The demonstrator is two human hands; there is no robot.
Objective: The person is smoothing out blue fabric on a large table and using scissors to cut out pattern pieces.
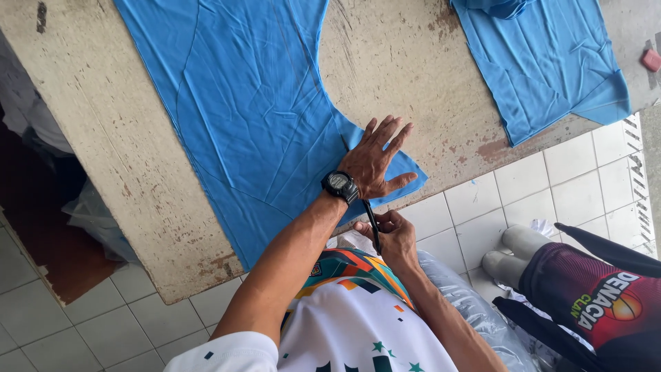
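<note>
A worn, pale worktable (pixel 103 131) with chipped, stained paint is seen from above, its bare surface stretching well to the left of the hands before dropping to a white tiled floor (pixel 41 310). A large piece of smooth blue fabric (pixel 241 117), cut with a curved scoop along its right edge, is spread flat across the table and runs down to the near edge. The left hand (pixel 375 160), a black wristwatch (pixel 339 184) strapped to its wrist, is pressed palm-down with fingers spread wide on the lower right corner of this fabric, close to the table's edge. Just below it, off the table, the right hand (pixel 394 234) is closed around a slim dark tool (pixel 372 226); what kind of tool cannot be told. Bare tabletop lies beyond the fingertips. Further right, well apart, a second blue fabric piece (pixel 544 62) is laid with its corner reaching the table's edge. A small pink block (pixel 651 60) rests near the far right.
</note>
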